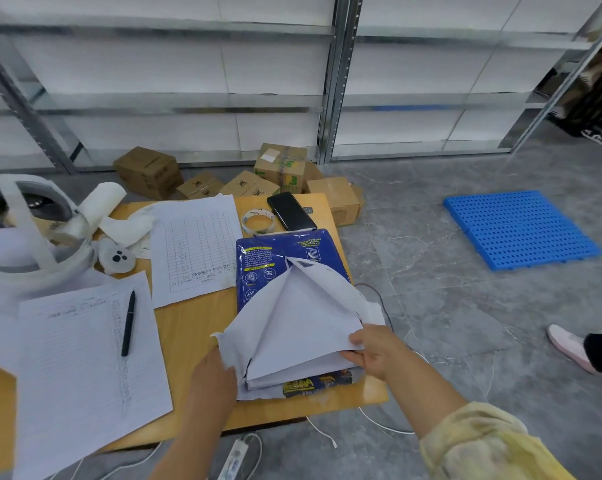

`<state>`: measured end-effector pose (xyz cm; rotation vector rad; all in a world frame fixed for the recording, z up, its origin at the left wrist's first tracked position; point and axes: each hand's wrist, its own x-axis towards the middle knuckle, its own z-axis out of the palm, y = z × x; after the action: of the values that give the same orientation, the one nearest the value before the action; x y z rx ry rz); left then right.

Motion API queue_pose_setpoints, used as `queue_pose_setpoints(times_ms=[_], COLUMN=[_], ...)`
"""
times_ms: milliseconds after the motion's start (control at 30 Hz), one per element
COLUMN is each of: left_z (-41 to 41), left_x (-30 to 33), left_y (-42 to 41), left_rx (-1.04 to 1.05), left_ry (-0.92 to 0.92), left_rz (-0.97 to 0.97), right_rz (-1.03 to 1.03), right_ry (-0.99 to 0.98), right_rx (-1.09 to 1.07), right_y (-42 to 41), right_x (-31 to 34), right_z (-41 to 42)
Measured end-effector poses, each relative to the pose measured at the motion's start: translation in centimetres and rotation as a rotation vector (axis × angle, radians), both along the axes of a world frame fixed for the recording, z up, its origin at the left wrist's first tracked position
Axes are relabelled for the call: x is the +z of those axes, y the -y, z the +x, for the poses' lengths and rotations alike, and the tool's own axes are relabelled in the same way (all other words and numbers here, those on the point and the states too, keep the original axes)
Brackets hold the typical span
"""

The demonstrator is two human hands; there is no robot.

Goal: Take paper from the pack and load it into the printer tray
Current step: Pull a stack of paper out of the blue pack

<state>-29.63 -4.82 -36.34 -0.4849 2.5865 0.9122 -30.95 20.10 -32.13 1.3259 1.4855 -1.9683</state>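
Wooden counter [195,327]: blue paper pack [275,258], torn open, at right; black phone [291,211] and tape roll [258,221] at far edge; printed grid sheet [194,247] centre; lined sheet [85,358] with black pen [128,323] near left; small plush toy [116,258] and crumpled white wrapping [119,216] far left.

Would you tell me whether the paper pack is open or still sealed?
Open: the paper pack's wrapper is torn, exposing white sheets.

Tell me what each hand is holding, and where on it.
The right hand pinches the torn wrapper flap of the paper pack at its near right edge. The left hand grips the left flap's near edge.
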Motion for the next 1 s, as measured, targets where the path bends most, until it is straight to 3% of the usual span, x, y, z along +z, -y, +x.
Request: queue_pose_setpoints(times_ms=[267,433,533,667,1000], left_z=[2.0,4.0,5.1,7.2,16.7], left_x=[2.2,3.5,4.4,4.6,6.2], left_y=[-0.2,-0.9,-1.7,-3.0,-6.0], left_rx=[0.082,0.478,0.532,0.459,0.499], left_ry=[0.160,0.419,0.440,0.360,0.232], left_rz=[0.143,0.794,0.932,0.854,0.667], right_rz=[0.011,0.007,0.001,-0.033,-0.052], right_ry=[-0.009,0.000,0.000,-0.047,-0.115], right_rx=[0.034,0.065,0.094,0.129,0.290], right_y=[-0.3,-0.6,-0.8,-1.8,-4.8], right_x=[2.7,4.2,4.9,5.8,8.1], right_z=[3.2,5.3,6.9,9.9,19.0])
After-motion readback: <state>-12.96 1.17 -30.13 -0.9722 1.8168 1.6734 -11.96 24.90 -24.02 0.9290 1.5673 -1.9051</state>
